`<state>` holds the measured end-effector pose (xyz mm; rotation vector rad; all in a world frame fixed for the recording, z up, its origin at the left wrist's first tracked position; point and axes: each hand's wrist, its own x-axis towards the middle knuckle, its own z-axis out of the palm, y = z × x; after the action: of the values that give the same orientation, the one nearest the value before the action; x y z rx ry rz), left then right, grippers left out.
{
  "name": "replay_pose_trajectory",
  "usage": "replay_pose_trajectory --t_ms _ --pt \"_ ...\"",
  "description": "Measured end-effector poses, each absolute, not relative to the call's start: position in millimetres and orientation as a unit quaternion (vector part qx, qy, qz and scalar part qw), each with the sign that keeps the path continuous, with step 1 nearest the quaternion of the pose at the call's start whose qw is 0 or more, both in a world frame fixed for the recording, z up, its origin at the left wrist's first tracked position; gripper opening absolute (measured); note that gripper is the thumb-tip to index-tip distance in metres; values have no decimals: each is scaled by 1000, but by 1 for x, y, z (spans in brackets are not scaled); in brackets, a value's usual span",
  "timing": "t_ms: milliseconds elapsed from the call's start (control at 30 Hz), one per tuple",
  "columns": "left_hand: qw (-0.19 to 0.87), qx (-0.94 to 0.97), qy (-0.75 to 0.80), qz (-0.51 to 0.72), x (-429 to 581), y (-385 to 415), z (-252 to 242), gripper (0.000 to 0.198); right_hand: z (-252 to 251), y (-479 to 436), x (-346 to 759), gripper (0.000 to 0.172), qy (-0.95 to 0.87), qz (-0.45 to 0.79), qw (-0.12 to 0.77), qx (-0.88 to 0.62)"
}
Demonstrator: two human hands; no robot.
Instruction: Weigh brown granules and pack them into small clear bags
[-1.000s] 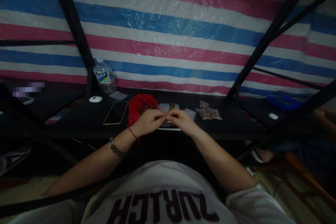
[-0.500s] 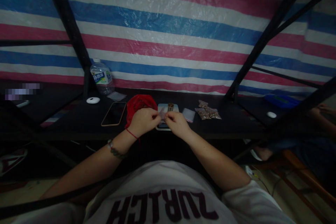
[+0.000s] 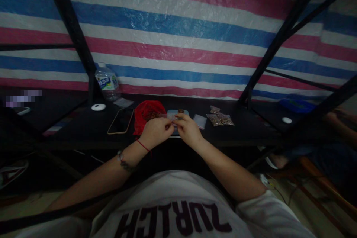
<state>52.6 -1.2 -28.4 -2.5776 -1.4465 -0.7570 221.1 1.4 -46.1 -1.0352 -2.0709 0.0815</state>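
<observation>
My left hand [image 3: 157, 130] and my right hand [image 3: 189, 130] meet over a small flat scale [image 3: 170, 112], fingertips pinched close together. Between them is a small clear plastic bag [image 3: 173, 116], its near part hidden by my fingers. Behind my right fingers a small brownish container [image 3: 181, 111] stands on the scale, mostly covered. Just left of the scale, beside my left hand, lies an open red bag [image 3: 141, 116] with brown bits [image 3: 153, 115] in it. A stack of flat clear bags [image 3: 200, 121] lies right of my right hand.
Several small bags filled with brown bits [image 3: 220, 119] lie at the right. To the left are a phone [image 3: 121, 121], a white rounded case [image 3: 98, 107] and a plastic bottle [image 3: 107, 83]. Black metal posts [image 3: 80, 44] frame the dark table. Another person's arm [image 3: 341, 122] shows far right.
My hands have shifted slightly, with my right fingers now raised over the container. More of the brown bits in the red bag shows. The view has moved a little.
</observation>
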Motion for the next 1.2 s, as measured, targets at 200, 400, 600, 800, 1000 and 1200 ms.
replay_pose_trajectory --t_ms 200,400,600,800,1000,1200 --pt "30 -879 -382 -285 47 -5 -17 20 -44 3 224 20 -817 78 406 -403" --pt "59 -909 -292 -291 32 8 -12 78 -48 12 227 41 -803 123 398 -426" --pt "23 -922 -311 -228 31 17 -19 60 -45 6 222 25 -827 158 383 -380" --pt "28 -899 -358 -252 25 25 -19 57 -47 30 237 18 -712 135 531 -438" --pt "33 -857 -447 -254 16 51 -37 73 -81 93 266 67 -692 95 429 -573" --pt "1 -842 -465 -274 11 67 -52 68 -105 122 268 46 -715 113 376 -579"
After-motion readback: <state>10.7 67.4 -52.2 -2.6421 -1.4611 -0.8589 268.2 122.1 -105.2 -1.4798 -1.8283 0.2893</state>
